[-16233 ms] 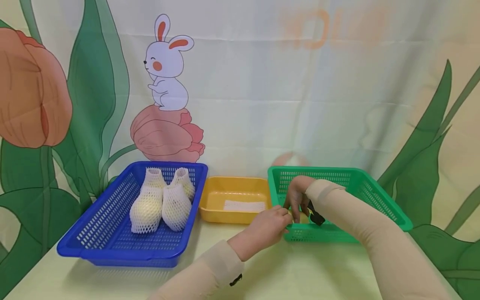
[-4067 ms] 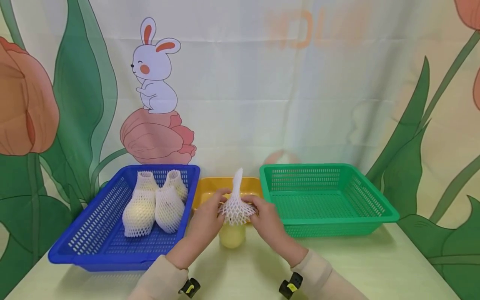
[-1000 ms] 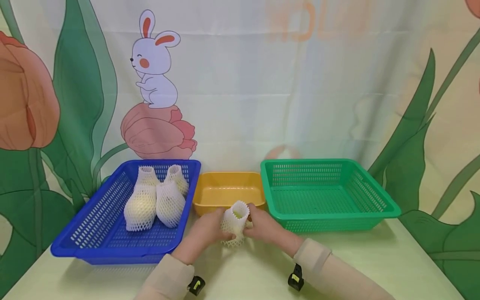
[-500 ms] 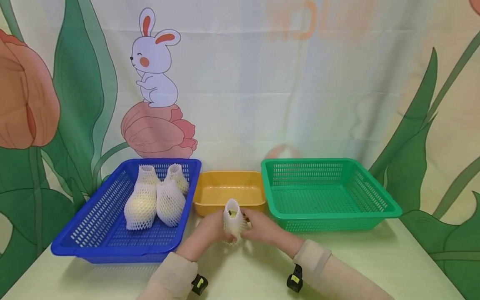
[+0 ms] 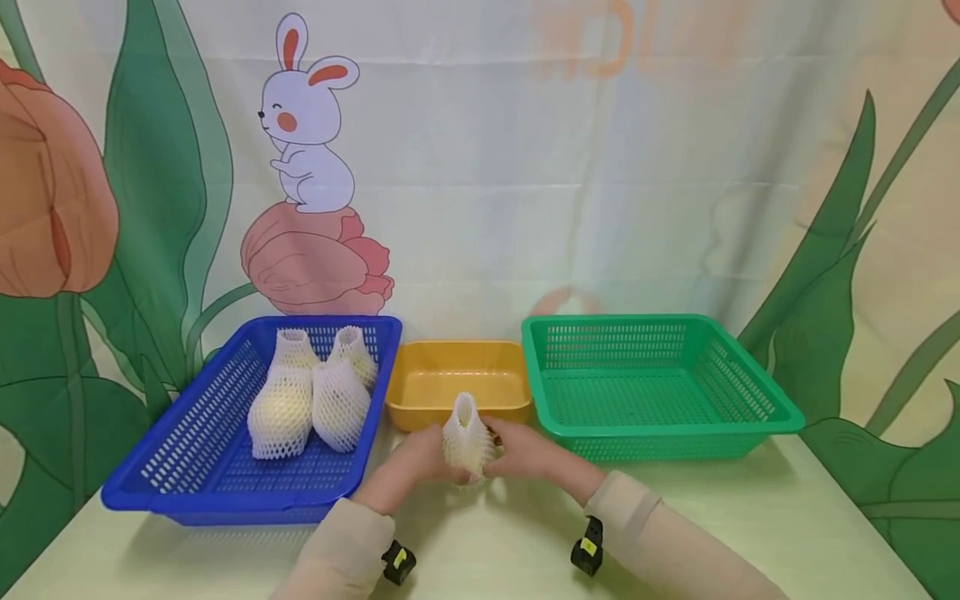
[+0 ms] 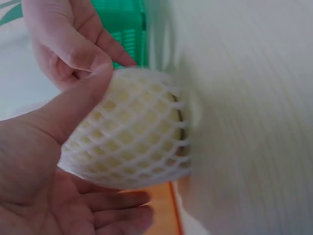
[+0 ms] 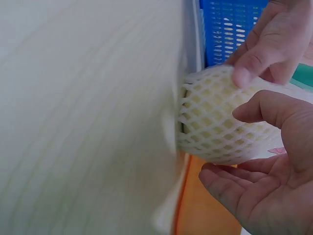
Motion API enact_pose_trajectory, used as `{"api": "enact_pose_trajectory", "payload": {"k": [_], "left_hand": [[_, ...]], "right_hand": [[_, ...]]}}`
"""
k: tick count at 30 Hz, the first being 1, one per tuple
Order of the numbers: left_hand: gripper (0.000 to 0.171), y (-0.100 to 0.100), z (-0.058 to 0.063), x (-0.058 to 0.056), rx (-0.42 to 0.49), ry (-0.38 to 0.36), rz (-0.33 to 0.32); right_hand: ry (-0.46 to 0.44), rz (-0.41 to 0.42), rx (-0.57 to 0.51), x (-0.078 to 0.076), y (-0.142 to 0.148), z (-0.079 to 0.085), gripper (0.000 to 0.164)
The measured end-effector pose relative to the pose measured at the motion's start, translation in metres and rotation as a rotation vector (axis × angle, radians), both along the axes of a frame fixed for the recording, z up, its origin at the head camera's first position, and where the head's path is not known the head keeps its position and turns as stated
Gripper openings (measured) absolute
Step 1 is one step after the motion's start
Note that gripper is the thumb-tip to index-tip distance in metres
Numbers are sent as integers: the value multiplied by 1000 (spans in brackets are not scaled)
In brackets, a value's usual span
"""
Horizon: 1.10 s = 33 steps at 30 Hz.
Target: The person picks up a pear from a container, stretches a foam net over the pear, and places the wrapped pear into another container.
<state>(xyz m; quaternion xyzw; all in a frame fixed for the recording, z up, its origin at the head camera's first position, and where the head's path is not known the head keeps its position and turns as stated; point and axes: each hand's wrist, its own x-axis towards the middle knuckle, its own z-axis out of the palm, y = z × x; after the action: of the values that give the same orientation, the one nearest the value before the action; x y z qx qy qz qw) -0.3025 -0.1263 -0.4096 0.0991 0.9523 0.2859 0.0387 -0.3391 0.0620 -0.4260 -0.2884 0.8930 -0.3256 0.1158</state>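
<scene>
A pale yellow-green fruit in a white foam net sleeve point(image 5: 467, 442) stands on the table in front of the yellow tray, the sleeve's narrow open end pointing up. My left hand point(image 5: 416, 465) holds its left side, the thumb lying on the net in the left wrist view. From the other side my right hand point(image 5: 532, 454) curves round it, thumb and fingers at the netted fruit point(image 7: 222, 117) in the right wrist view. The mesh reaches down to the fruit's lower end near the tabletop. The fruit's exact kind is hard to tell under the net.
At the left, a blue basket point(image 5: 225, 500) holds several netted fruits point(image 5: 281, 408). Behind my hands sits a shallow yellow tray point(image 5: 461, 379). A green basket point(image 5: 660, 433) stands at the right. A printed curtain point(image 5: 480, 167) hangs behind.
Earlier my right hand reached into the green basket while a foam net lay in the yellow tray. Then both hands drew a net down over the fruit. Lately the sleeve has turned slightly between my hands.
</scene>
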Motion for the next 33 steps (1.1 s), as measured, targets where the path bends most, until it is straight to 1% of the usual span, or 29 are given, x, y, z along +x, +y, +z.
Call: {"api": "enact_pose_trajectory", "payload": {"k": [3, 4, 5, 8, 9, 11, 16, 19, 23, 26, 33], "left_hand": [[86, 1, 3, 2, 103, 42, -17], [89, 2, 4, 2, 141, 56, -21], [88, 3, 5, 2, 160, 70, -29], [73, 7, 5, 0, 167, 97, -34], [68, 8, 5, -1, 160, 96, -31], [64, 10, 4, -2, 140, 79, -15], [71, 14, 1, -7, 140, 40, -8], [76, 16, -2, -9, 162, 29, -7], [80, 17, -7, -10, 220, 28, -6], [82, 19, -9, -9, 239, 35, -1], [89, 20, -8, -8, 226, 42, 32]], "right_hand": [[9, -4, -7, 0, 4, 0, 78], [13, -6, -4, 1, 5, -1, 79], [11, -7, -6, 2, 7, -1, 79], [-9, -4, -7, 6, 12, -2, 77], [-13, -4, -1, 8, 13, -2, 77], [-28, -10, 4, 12, 15, 0, 77], [-47, -47, 11, 20, 20, 4, 74], [-61, -58, 3, 22, 22, 6, 73], [-61, -48, 6, 25, 23, 6, 73], [-46, -34, 14, 27, 25, 6, 73], [-15, 0, 7, 36, 27, 14, 70]]}}
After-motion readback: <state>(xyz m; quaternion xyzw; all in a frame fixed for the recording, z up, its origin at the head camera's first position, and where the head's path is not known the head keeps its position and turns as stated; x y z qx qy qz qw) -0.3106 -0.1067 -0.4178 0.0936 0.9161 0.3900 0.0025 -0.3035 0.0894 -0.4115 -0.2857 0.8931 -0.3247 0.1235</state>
